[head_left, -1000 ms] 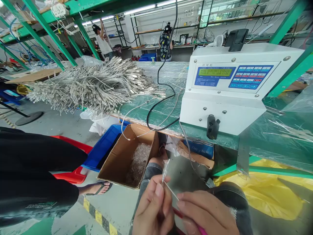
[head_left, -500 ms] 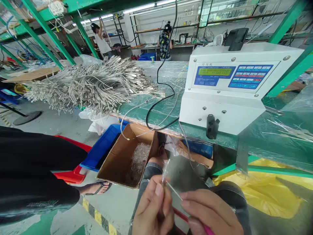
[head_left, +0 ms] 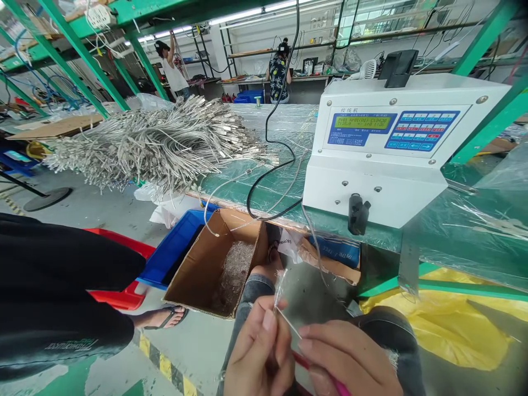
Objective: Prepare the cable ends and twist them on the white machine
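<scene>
Currently the left hand is pinching a tuft of fine, shiny strands between thumb and forefinger; the tuft is standing up out of the grip, above the gap between the knees and short of the tabletop. The right hand is gripping a thin pale rod, whose far end is touching the base of the tuft or lying just beside it; which, I cannot tell. A pink piece is showing under the right palm, perhaps belonging to the rod.

Slipping is looking like the main risk: the pinch is covering only a small patch, so a sideways push could be splaying the strands or driving the rod into the left hand. No surface is visibly supporting the tuft, so a loosened pinch could be sending it to the floor. Meanwhile a pale cable is dangling over the open cardboard box, and a black cable is looping past the tabletop's edge; a knee catching either could be tugging it loose.
</scene>
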The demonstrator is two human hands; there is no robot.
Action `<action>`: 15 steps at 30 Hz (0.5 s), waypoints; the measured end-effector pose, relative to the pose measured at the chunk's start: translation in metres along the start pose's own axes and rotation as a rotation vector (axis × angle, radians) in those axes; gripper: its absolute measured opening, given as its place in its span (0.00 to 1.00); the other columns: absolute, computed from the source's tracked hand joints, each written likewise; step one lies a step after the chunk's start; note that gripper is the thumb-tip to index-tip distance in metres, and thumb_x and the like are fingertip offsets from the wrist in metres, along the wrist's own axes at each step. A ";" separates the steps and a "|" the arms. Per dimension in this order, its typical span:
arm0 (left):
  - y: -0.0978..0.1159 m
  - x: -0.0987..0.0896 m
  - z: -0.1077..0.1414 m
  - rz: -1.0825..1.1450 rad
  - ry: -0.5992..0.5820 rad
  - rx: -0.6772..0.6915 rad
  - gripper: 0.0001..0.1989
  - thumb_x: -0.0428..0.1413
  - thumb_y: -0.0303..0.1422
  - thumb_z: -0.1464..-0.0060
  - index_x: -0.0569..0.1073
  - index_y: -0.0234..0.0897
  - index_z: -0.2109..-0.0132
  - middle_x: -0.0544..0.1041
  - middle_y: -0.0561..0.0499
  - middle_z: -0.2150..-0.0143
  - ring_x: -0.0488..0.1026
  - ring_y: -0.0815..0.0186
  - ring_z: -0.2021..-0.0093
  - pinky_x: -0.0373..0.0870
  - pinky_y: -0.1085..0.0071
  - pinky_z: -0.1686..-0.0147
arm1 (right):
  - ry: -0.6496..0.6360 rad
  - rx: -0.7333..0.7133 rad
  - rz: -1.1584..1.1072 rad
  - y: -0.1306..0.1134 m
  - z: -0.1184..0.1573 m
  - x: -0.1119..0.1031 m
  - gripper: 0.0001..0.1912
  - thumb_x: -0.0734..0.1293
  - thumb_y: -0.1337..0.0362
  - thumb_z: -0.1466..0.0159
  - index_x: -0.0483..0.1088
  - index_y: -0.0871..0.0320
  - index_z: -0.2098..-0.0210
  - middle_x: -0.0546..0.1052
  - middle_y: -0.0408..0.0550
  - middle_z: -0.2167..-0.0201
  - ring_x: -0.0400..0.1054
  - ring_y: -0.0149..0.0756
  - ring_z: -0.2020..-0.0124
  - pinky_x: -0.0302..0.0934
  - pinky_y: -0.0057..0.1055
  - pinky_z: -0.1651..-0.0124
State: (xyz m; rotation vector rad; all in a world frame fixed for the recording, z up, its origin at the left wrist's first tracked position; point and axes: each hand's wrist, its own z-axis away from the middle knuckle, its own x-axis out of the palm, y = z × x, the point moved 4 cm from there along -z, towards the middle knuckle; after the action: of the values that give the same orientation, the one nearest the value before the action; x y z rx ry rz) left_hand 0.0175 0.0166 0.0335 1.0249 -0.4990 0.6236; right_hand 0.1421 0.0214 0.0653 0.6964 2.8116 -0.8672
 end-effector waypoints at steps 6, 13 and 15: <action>-0.003 -0.001 0.000 0.014 -0.040 -0.006 0.16 0.64 0.46 0.47 0.76 0.38 0.60 0.67 0.59 0.80 0.51 0.82 0.87 0.46 0.82 0.86 | -0.177 0.034 0.056 0.002 -0.002 -0.004 0.08 0.62 0.68 0.31 0.74 0.56 0.60 0.83 0.48 0.67 0.78 0.31 0.67 0.70 0.27 0.63; -0.009 0.004 0.002 0.020 -0.079 -0.068 0.18 0.65 0.48 0.50 0.77 0.38 0.62 0.65 0.60 0.81 0.47 0.82 0.87 0.42 0.81 0.86 | -0.233 -0.089 0.106 0.018 -0.016 -0.010 0.11 0.63 0.73 0.34 0.75 0.59 0.56 0.82 0.50 0.61 0.77 0.31 0.60 0.69 0.26 0.56; -0.010 0.006 0.001 0.013 -0.083 -0.089 0.18 0.65 0.48 0.50 0.77 0.38 0.62 0.65 0.60 0.82 0.47 0.81 0.87 0.42 0.81 0.85 | -0.237 -0.092 0.111 0.023 -0.016 -0.006 0.12 0.64 0.74 0.35 0.75 0.58 0.55 0.82 0.50 0.60 0.76 0.32 0.59 0.68 0.28 0.56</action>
State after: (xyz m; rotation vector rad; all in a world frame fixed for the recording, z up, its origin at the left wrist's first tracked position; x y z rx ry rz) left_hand 0.0288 0.0134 0.0321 0.9664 -0.6012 0.5668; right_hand 0.1581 0.0447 0.0686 0.6801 2.5593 -0.7427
